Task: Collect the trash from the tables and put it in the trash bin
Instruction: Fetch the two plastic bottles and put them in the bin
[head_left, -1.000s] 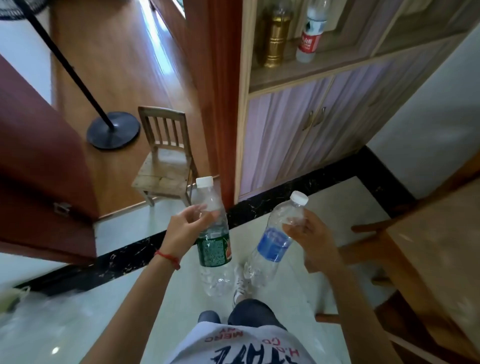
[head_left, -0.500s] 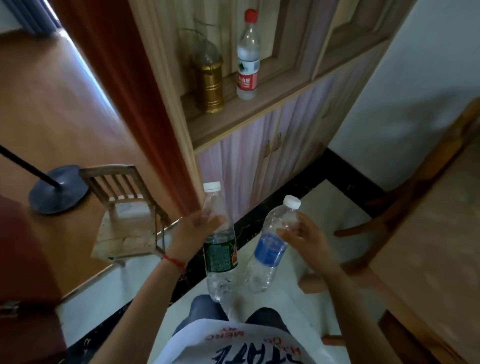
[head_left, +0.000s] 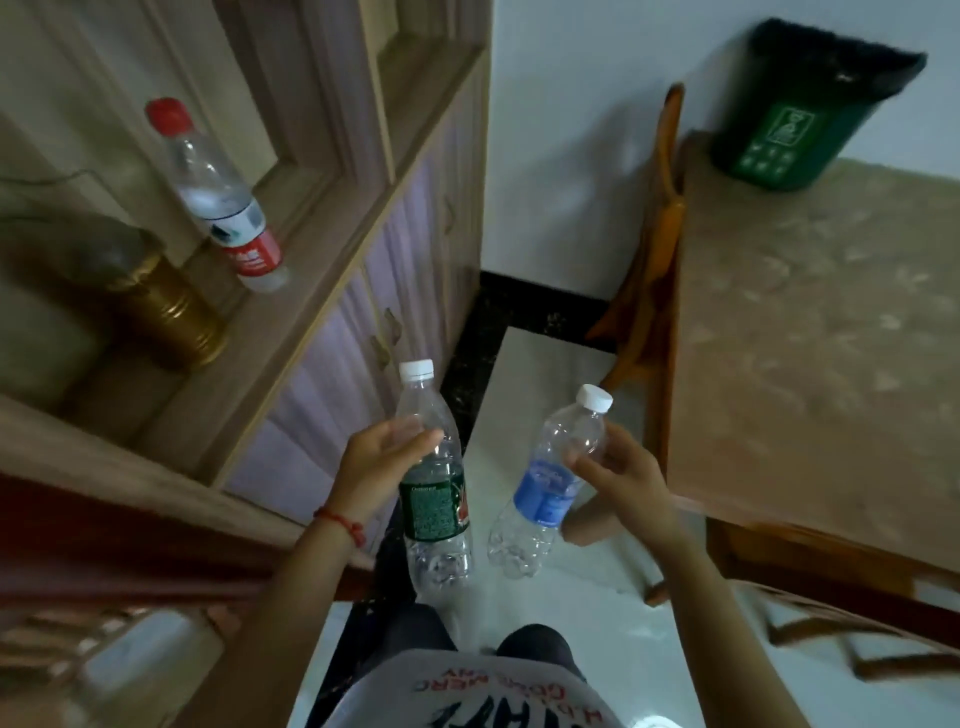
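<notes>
My left hand (head_left: 376, 465) grips an empty clear bottle with a green label (head_left: 435, 512) and a white cap, held upright by its upper part. My right hand (head_left: 621, 475) holds a second empty bottle with a blue label (head_left: 545, 488), tilted with its white cap toward the upper right. Both bottles hang over the pale tiled floor in front of my legs. A green trash bin (head_left: 795, 140) with a black liner stands on the far corner of a table (head_left: 810, 338) at the right, well beyond my right hand.
A wooden cabinet (head_left: 332, 291) fills the left, with a red-capped water bottle (head_left: 218, 202) and a brass container (head_left: 171, 317) on its shelf. A wooden chair (head_left: 660, 249) stands between the table and the white wall. A narrow strip of tiled floor runs ahead.
The view has swung to the right: the doorway, small chair and fan stand left the frame, and the table with the green bin came into sight. Both hands still hold their bottles.
</notes>
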